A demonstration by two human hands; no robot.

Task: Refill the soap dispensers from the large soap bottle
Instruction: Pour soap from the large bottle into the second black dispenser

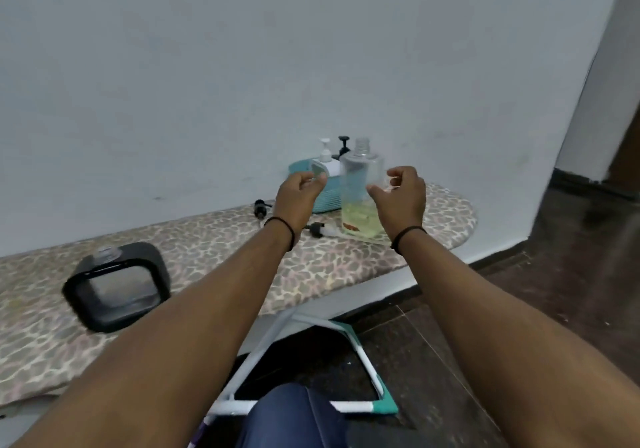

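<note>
The uncapped clear soap bottle [362, 188] stands at twelve o'clock on the ironing board [214, 257], neck open for pouring. Left hand [299, 193] and right hand [401, 194] flank it, fingers loosely curled, empty.

You see a leopard-patterned ironing board [207, 267] against a pale blue wall [242, 66], its white frame [277, 343] standing on a dark floor [571, 274].

Clear large soap bottle [362, 191] upright, uncapped, yellowish soap low inside, black square dispenser [117, 286] lying tilted, far left
</note>
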